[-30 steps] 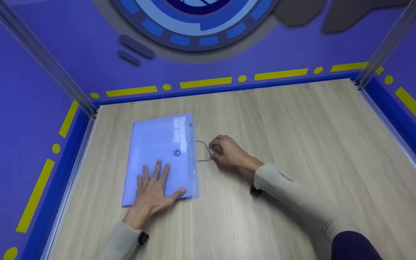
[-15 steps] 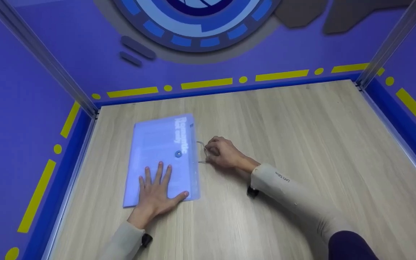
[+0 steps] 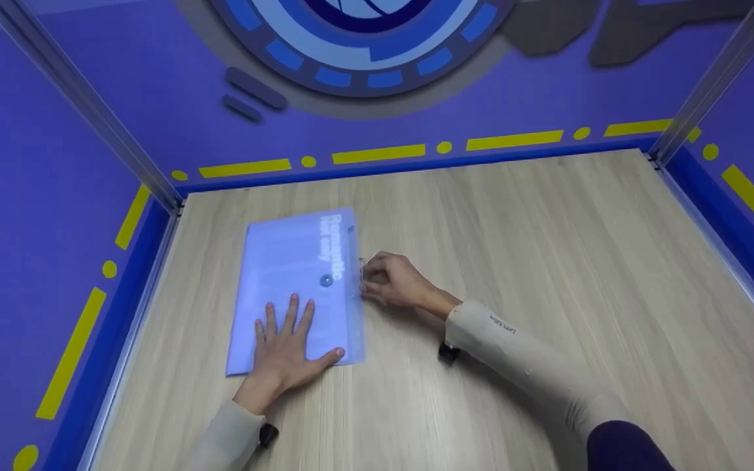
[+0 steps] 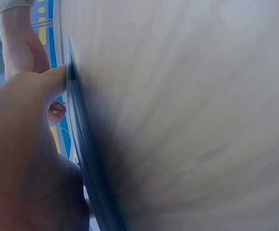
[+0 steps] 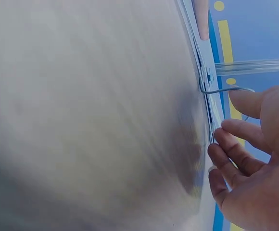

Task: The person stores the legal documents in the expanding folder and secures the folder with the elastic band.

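Note:
A translucent bluish-purple document folder (image 3: 285, 252) with white lettering lies flat on the table, a round button (image 3: 326, 280) on its front. My left hand (image 3: 282, 356) rests on its near part with fingers spread, the thumb at the near right corner. Just off the folder's right edge, my right hand (image 3: 393, 281) pinches a thin grey elastic cord (image 5: 221, 90) between thumb and forefinger. In the right wrist view the cord runs from the folder's edge up to the thumb, and the other fingers are loosely bent. Seen edge-on in the left wrist view, the folder shows several stacked layers.
The wood-grain table (image 3: 514, 229) extends to the right of the folder. Blue-purple panels with yellow dashes (image 3: 377, 154) enclose its back and sides, with metal posts (image 3: 711, 85) at the back corners.
My right hand has moved left with the cord, which loops out less, bringing the fingers up to the folder's edge. My left hand stays spread on the folder.

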`<state>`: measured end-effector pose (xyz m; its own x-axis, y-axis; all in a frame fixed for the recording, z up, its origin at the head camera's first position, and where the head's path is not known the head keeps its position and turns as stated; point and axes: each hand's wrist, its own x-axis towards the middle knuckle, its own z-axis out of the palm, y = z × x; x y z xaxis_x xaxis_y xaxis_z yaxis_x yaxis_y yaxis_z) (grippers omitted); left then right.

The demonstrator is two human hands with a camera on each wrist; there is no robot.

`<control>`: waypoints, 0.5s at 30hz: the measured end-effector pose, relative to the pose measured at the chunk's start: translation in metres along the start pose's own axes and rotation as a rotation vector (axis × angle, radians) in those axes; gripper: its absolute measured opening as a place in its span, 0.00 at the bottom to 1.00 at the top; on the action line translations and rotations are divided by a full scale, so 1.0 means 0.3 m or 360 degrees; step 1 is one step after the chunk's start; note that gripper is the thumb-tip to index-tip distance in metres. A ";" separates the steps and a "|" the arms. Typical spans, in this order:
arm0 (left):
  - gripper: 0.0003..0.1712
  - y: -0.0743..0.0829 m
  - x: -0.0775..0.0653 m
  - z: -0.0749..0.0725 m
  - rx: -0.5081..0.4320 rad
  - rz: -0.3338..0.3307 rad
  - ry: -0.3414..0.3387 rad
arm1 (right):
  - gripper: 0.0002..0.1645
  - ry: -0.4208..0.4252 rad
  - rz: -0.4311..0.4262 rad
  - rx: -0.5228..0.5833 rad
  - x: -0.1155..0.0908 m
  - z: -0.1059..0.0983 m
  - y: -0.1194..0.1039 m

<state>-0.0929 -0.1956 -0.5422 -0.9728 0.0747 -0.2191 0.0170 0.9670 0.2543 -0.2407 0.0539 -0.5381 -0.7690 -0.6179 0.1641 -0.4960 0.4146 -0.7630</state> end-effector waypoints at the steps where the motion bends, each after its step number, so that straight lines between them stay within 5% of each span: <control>1: 0.67 0.001 -0.001 0.000 -0.0003 0.0003 0.0003 | 0.15 0.0013 -0.0003 0.0000 0.002 0.004 0.000; 15: 0.66 0.000 -0.002 0.002 0.0013 0.0004 0.0028 | 0.22 -0.0010 -0.0066 -0.0077 0.067 0.062 -0.039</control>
<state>-0.0921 -0.1954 -0.5426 -0.9767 0.0729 -0.2021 0.0212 0.9687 0.2472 -0.2430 0.0242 -0.5376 -0.7447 -0.6394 0.1911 -0.5465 0.4200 -0.7245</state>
